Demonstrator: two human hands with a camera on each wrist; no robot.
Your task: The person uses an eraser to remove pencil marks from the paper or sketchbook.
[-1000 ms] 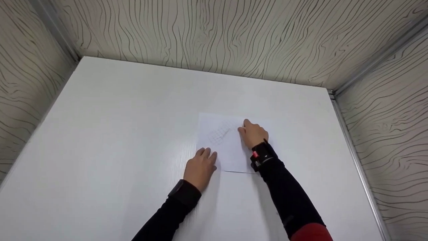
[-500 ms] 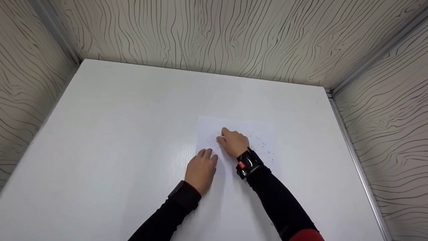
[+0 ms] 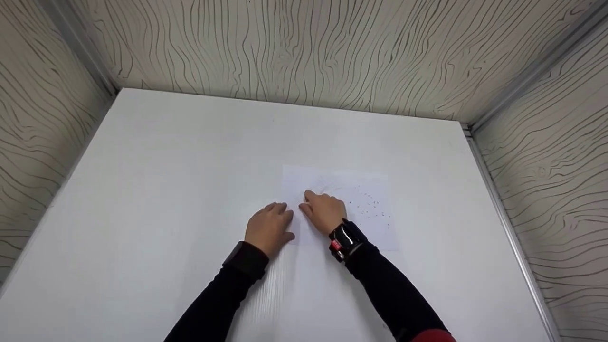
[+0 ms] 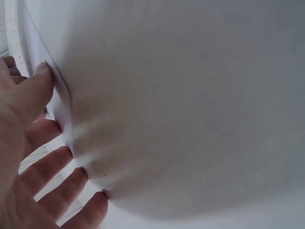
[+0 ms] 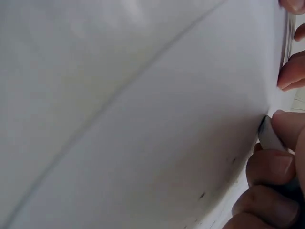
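The white eraser (image 5: 270, 137) in your right hand (image 3: 324, 211) looks small and light, likely firm but a little rubbery, so it should grip well without slipping; a pinch close behind its dark working tip seems the right hold. You have it that way now: thumb and curled fingers closed around it, only the tip showing, against or very near the paper (image 3: 375, 238); how much more lies inside your grasp cannot be told. That tip sits at the left part of the sheet, just below the faint pencil marks (image 3: 330, 181), with dark crumbs (image 3: 368, 206) scattered to the right of your hand. The sheet itself should be thin, light and quick to slide or crease under rubbing, best steadied flat near an edge. Your left hand (image 3: 269, 229) does this, fingers spread and loosely bent, fingertips resting at its left edge, gripping nothing, on the white table (image 3: 190, 166).
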